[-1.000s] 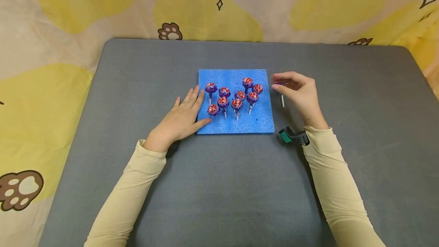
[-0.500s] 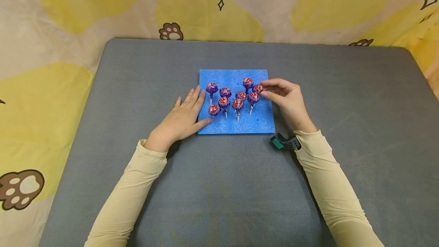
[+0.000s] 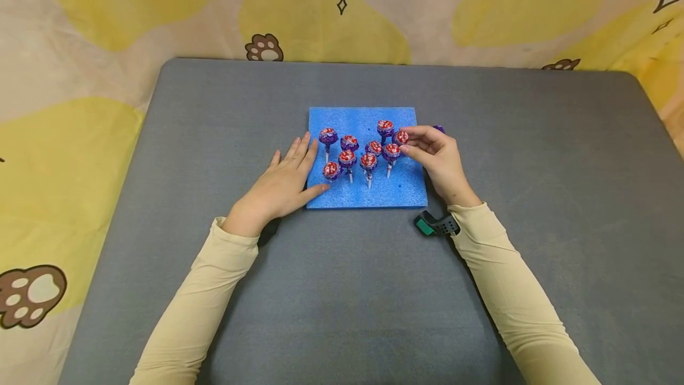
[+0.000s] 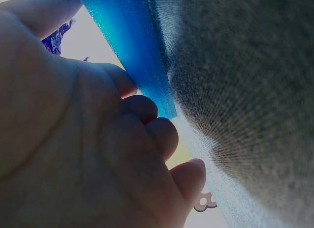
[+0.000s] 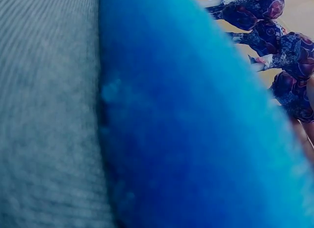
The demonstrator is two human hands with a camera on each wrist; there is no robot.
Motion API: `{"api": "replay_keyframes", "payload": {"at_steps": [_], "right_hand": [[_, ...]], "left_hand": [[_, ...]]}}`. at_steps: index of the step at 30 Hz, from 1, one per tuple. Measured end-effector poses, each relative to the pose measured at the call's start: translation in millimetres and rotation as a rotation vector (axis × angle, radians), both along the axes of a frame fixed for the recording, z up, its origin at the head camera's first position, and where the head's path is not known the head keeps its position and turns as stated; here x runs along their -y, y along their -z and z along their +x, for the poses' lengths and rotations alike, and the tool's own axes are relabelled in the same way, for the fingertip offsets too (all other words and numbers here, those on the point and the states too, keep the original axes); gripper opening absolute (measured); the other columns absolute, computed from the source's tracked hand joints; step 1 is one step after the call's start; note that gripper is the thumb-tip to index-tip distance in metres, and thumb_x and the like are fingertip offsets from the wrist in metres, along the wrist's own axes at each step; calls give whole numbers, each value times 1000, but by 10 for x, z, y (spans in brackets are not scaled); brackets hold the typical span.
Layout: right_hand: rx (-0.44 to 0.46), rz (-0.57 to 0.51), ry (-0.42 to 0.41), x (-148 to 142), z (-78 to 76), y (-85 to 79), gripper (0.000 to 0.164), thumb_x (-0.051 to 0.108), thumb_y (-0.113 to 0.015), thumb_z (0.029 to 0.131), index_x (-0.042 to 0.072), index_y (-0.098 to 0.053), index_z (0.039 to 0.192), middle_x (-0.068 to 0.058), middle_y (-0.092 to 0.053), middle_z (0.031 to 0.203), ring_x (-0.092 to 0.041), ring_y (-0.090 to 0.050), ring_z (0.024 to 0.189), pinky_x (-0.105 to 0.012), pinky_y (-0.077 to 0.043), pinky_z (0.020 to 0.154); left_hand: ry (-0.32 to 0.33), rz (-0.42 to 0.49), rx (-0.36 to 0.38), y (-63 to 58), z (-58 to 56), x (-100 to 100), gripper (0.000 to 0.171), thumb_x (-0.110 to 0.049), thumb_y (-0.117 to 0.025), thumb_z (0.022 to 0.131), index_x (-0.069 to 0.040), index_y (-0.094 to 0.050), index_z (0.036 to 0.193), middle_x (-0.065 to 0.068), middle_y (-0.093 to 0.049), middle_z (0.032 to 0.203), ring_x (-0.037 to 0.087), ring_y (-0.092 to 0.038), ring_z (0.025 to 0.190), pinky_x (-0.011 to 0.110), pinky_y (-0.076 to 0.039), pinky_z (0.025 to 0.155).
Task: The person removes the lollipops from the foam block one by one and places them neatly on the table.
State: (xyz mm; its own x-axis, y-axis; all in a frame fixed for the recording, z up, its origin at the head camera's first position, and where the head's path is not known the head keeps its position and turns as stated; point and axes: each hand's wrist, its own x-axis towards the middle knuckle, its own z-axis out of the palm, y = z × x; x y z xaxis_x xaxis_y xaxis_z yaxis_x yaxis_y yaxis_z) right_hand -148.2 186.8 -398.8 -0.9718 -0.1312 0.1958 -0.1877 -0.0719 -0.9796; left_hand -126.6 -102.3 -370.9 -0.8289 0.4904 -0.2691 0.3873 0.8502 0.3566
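Observation:
In the head view a blue foam board [image 3: 363, 195] carries several lollipops in purple and red wrappers, their white sticks standing in it. My left hand [image 3: 280, 186] rests against the board's left edge, fingers straight and thumb lying on top by a front lollipop [image 3: 331, 170]. At the board's right side, thumb and index finger of my right hand [image 3: 440, 162] pinch the head of a lollipop [image 3: 400, 138]. Its stick is mostly hidden. The right wrist view shows the board's side [image 5: 171, 115] large and blurred, with lollipop heads [image 5: 297, 53] beyond and a fingertip against one.
Behind my right hand the purple top of another lollipop [image 3: 439, 128] shows, off the board. A grey table [image 3: 342, 290] lies under everything. A patterned yellow and cream cloth [image 3: 342, 34] hangs along its back edge.
My right hand has let go of a lollipop right of the board, moved left and taken hold of one at the board's right side. The left hand has stayed in place.

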Motion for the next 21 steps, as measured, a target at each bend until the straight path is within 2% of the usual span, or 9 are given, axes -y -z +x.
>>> {"api": "replay_keyframes", "payload": {"at_steps": [14,21], "right_hand": [[-7,-2,7,3,15,-26,25,-9,-65,83,4,-70,104,-3,-66,93,-13,-61,82,-21,-52,73],[-27,-46,26,4,7,-47,26,-13,-65,82,5,-71,101,-3,-67,92,-12,-62,79,-22,-52,71]], "left_hand": [[-5,0,0,37,0,6,84,-51,-45,95,-6,-1,151,12,10,156,28,6,143,54,-1,111],[-4,2,-3,39,4,11,84,-51,-45,95,-5,-1,151,12,9,157,28,6,143,54,-1,111]]}}
